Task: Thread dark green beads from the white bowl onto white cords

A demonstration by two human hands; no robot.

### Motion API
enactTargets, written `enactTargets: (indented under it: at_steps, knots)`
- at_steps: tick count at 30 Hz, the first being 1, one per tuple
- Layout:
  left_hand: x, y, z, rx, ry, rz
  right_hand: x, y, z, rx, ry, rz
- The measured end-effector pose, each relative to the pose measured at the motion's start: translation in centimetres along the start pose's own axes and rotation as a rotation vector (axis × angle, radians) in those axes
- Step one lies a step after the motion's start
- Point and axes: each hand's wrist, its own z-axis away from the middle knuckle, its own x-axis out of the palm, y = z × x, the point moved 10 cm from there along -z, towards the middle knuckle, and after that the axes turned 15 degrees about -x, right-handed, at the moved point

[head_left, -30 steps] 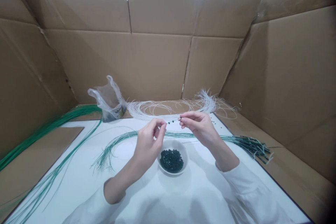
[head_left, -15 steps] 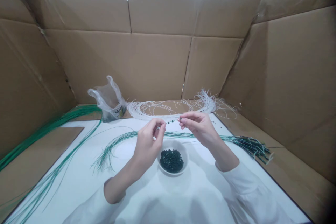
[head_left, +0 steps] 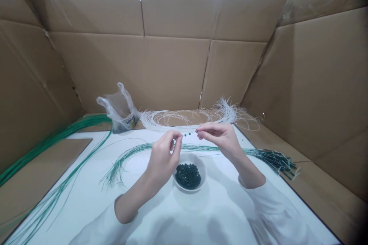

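Right hand (head_left: pixel 222 140) is shifting slightly rightward, clamping its grip on a thread (head_left: pixel 193 133); left hand (head_left: pixel 165 155) is pinching it too, forearms (head_left: pixel 136 197) slanting inward, two beads (head_left: pixel 189 134) sitting between hands above the worktop (head_left: pixel 89 183).

One head-worn camera looks forward and down across the table (head_left: pixel 224 203).
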Motion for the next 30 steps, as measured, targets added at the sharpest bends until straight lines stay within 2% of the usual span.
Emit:
enactTargets:
  at_steps: [6,30]
  knots:
    - [0.2,0.12,0.1,0.011,-0.022,-0.001,0.57,0.26,0.16,0.032,0.0,-0.018]
    - [0.36,0.38,0.07,0.004,-0.049,0.012,0.3,0.08,0.26,-0.055,-0.028,0.096]
